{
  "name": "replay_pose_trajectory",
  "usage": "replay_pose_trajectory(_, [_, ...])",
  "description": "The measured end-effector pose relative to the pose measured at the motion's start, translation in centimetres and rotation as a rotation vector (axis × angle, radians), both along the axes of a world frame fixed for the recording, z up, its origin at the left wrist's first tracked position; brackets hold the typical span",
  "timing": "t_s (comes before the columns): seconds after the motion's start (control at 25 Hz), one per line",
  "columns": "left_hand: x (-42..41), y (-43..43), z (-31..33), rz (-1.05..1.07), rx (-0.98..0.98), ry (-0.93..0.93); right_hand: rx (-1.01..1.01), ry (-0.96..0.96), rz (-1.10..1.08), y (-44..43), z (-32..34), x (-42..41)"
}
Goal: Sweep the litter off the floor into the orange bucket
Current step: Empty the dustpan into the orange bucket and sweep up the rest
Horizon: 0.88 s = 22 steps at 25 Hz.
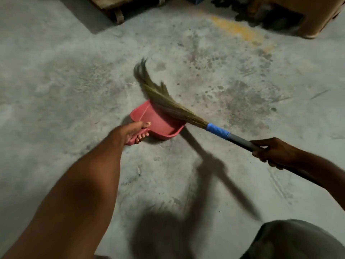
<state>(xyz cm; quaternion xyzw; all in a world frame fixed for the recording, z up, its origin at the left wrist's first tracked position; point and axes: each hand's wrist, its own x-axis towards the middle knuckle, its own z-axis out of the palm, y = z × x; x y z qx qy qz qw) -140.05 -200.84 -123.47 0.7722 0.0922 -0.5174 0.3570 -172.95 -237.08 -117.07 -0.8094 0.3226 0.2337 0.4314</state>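
A pink dustpan (pixel 158 121) lies on the stained concrete floor near the middle of the view. My left hand (pixel 133 132) grips its handle from the near side. My right hand (pixel 273 152) grips the dark shaft of a grass broom (pixel 164 101) with a blue-taped collar. The broom's straw head lies across the dustpan's far right side, its tips blurred and curling up to the left beyond the pan. The inside of the pan looks bare where it shows. No orange bucket can be made out with certainty.
A brownish-orange plastic object (pixel 309 19) stands at the top right with dark clutter beside it. A wooden pallet or cart (pixel 119 6) sits at the top centre. A yellow paint mark (pixel 237 28) crosses the floor. My grey-clothed knee (pixel 298 240) is at the bottom right.
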Motion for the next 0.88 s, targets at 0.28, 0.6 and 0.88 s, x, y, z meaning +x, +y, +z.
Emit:
replay_pose_trajectory(0.28, [-1.3,4.7,1.8,0.036,0.019,0.035,-0.016,-0.188,-0.201,0.6,0.8,-0.5])
replay_pose_trajectory(0.6, [-1.8,8.7,0.6,0.044,0.039,0.037,0.147,0.04,0.025,4.4,-1.7,0.0])
replay_pose_trajectory(0.88, [-4.6,11.8,0.8,0.151,-0.028,-0.04,0.266,-0.142,-0.093,5.6,-0.1,1.6])
